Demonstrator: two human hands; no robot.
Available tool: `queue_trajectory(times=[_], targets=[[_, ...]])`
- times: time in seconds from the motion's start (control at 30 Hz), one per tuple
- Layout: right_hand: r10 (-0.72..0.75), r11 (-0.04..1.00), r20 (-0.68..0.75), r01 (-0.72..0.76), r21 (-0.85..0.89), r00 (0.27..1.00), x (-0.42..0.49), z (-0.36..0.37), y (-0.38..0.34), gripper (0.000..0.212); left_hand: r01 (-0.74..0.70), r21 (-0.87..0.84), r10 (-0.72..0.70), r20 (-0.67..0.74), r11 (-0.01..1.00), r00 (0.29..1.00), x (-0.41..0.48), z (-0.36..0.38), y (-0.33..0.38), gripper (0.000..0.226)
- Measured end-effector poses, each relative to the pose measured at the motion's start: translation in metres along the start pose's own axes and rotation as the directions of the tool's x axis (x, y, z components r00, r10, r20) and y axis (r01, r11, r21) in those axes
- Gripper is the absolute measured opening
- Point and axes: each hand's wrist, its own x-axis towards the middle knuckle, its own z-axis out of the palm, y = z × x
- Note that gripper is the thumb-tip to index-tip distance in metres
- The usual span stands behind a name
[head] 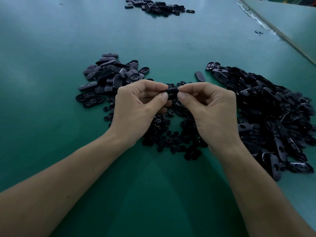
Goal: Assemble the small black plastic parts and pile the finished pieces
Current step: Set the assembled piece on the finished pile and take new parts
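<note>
Both hands meet over the middle of the green table (51, 82). My left hand (138, 108) and my right hand (208, 110) pinch one small black oval plastic piece (172, 92) between thumbs and forefingers, each at one end. Under the hands lies a spread of small round black parts (172, 135). A pile of oval black pieces (109, 76) sits to the left. A larger heap of oval black shells (273, 113) fills the right side. A single oval piece (199, 76) lies alone between the two piles.
Another pile of black parts (157, 5) lies at the far edge of the table. A seam with a raised strip (273, 29) runs diagonally at the right, with a small black scrap (259, 32) beside it.
</note>
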Motion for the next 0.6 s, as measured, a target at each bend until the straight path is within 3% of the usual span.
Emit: queue_trajectory(times=[0.6], targets=[[-0.032, 0.996, 0.043, 0.036, -0.081, 0.999, -0.0004, 0.0050, 0.0029, 0.019, -0.062, 0.046, 0.058, 0.078, 0.997, 0.995, 0.0017, -0.0003, 0.0008, 0.016]])
